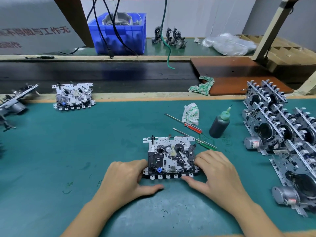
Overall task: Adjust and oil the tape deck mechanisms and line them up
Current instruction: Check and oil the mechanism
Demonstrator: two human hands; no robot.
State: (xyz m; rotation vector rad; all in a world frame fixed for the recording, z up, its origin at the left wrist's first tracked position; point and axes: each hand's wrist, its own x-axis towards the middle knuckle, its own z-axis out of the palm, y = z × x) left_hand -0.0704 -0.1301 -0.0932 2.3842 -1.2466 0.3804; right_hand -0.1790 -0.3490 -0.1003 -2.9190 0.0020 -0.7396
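A tape deck mechanism (pixel 171 158) lies flat on the green mat (pixel 85 151) in front of me. My left hand (pixel 126 178) grips its left edge, thumb stretched along the front. My right hand (pixel 213 171) grips its right edge, thumb against the front keys. A dark oil bottle (pixel 219 124) with a green nozzle stands behind and to the right. Two screwdrivers lie nearby, one red-handled (pixel 184 124), one green-handled (pixel 196 139). Another mechanism (pixel 74 96) lies at the mat's far left, and one more (pixel 13 103) stands tilted at the left edge.
Several mechanisms (pixel 280 134) stand stacked on edge along the right side. A crumpled rag (pixel 190 113) lies by the screwdrivers, another rag (pixel 202 85) on a brown board. A dark conveyor belt (pixel 102 76) runs behind the mat; a blue bin (pixel 119 33) sits beyond it.
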